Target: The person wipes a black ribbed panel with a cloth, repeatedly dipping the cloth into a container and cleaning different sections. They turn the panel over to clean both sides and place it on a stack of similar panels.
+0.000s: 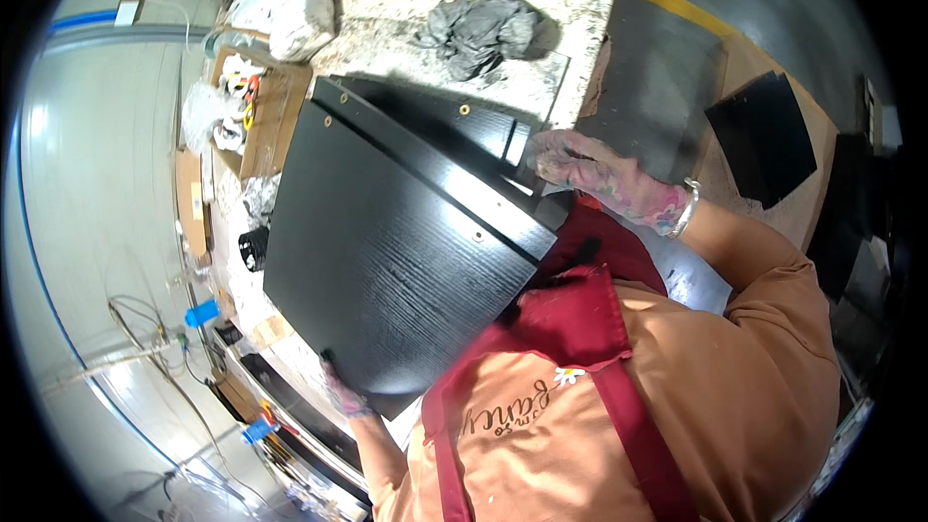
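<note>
A large black wood-grain panel (387, 232) with a long groove and small brass-coloured inserts along one edge is tilted up in front of me. My left hand (343, 391), in a stained patterned glove, grips its lower left edge, with some fingers hidden by it. Beneath and behind lies a second black panel (498, 130) on the bench, partly covered by the first. Beside the end of this lower panel is my right hand (585, 166), in a smudged floral glove, its fingers stretched out. Whether it touches the panel's end I cannot tell.
A crumpled dark cloth (483, 31) lies on the paint-speckled bench (387, 43). To the left stands a cardboard box (275, 121) with tape rolls, near a black roll (253, 248). At the far right, another black panel (766, 140) rests on a brown board.
</note>
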### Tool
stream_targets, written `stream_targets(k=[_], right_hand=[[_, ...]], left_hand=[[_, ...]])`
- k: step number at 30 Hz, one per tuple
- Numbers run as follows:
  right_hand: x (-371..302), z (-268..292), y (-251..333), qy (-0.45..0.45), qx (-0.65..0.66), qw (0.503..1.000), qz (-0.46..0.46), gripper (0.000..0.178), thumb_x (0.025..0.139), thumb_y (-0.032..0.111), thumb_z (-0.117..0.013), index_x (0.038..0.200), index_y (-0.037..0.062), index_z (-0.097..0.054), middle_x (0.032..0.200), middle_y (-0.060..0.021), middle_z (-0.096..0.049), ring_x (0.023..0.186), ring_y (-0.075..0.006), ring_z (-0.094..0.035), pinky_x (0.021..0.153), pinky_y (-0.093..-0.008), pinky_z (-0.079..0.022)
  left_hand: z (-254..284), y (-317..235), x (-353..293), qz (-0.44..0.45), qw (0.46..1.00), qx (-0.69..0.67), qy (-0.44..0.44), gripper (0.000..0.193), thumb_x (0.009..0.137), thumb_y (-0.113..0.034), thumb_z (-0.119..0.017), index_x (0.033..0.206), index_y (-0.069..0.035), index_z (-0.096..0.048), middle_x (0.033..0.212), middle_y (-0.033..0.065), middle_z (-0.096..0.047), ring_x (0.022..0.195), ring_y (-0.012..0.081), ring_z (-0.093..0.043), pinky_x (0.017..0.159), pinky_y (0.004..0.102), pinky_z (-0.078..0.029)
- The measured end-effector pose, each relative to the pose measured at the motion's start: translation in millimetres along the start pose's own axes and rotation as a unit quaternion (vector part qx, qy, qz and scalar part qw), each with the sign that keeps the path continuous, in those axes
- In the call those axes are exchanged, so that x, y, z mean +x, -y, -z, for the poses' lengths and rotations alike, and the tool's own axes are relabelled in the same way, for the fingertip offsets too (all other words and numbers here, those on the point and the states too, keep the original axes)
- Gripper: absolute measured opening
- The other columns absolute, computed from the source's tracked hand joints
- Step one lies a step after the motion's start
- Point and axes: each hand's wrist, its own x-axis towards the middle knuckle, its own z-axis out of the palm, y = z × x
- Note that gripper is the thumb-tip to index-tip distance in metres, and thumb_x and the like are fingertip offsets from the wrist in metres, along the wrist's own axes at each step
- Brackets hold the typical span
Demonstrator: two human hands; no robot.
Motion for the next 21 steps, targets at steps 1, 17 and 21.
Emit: stream_targets(k=[1, 17, 21], right_hand=[[4, -1, 0, 0.026, 0.025, 0.999, -0.012, 0.069, 0.087, 0.039, -0.059, 0.133, -0.0022, -0.030, 0.137, -0.0228, -0.035, 0.125, -0.0284, -0.039, 0.105, -0.0356, -0.031], [38, -67, 55, -0.055, -0.395, 0.885, -0.240, 0.043, 0.092, 0.027, -0.050, 0.123, -0.0023, -0.049, 0.129, -0.0165, -0.048, 0.121, -0.0231, -0.046, 0.107, -0.0336, -0.028], [69, -84, 44, -0.175, -0.278, 0.879, -0.346, 0.052, 0.087, 0.034, -0.058, 0.124, -0.0017, -0.049, 0.124, -0.0123, -0.052, 0.110, -0.0211, -0.054, 0.100, -0.0313, -0.038]], left_hand=[[4, 0, 6, -0.010, 1.000, -0.019, 0.014, 0.045, 0.094, -0.035, -0.038, 0.123, -0.004, -0.052, 0.121, 0.0090, -0.054, 0.110, 0.0202, -0.052, 0.096, 0.0332, -0.040], [-81, -45, -11, 0.182, 0.936, -0.299, 0.037, 0.044, 0.091, -0.026, -0.049, 0.126, 0.001, -0.047, 0.122, 0.0130, -0.054, 0.111, 0.0231, -0.053, 0.095, 0.0334, -0.043], [-65, -30, 48, 0.115, 0.960, -0.252, 0.027, 0.037, 0.090, -0.027, -0.052, 0.119, -0.004, -0.054, 0.112, 0.0100, -0.060, 0.101, 0.0203, -0.059, 0.092, 0.0314, -0.046]])
